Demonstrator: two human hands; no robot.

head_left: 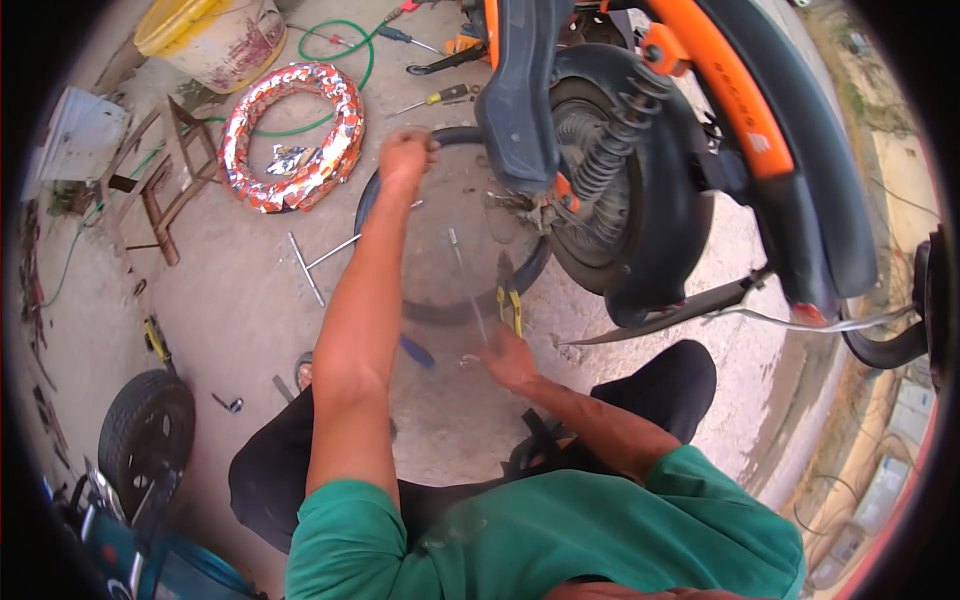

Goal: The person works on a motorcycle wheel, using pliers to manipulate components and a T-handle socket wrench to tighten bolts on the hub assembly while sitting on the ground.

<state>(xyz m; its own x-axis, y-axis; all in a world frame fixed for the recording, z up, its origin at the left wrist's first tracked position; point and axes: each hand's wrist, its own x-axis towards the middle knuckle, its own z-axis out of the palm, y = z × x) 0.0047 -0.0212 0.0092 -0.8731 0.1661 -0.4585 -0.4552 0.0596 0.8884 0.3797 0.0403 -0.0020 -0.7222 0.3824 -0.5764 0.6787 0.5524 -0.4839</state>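
Observation:
My left hand (405, 158) is closed with its fingers curled, over the far left edge of a black tyre (440, 313) lying flat on the ground. Whatever its fingers hold is hidden. My right hand (507, 360), slightly blurred, is closed around the lower end of a long thin metal rod (466, 275) with a thicker tip, which points away from me across the tyre's opening. Just beyond the right hand, yellow-handled pliers (511, 297) lie across the tyre's near edge. A blue-handled tool (416, 350) lies on the ground between my knees.
An orange and black scooter (745, 110) with its rear wheel (600, 150) stands at the right. Leftward lie a T-shaped wrench (318, 268), a foil-wrapped ring (235, 150), a rusty metal frame (150, 200), and a small wheel (147, 430). A bucket (215, 45) and screwdriver (440, 97) are farther off.

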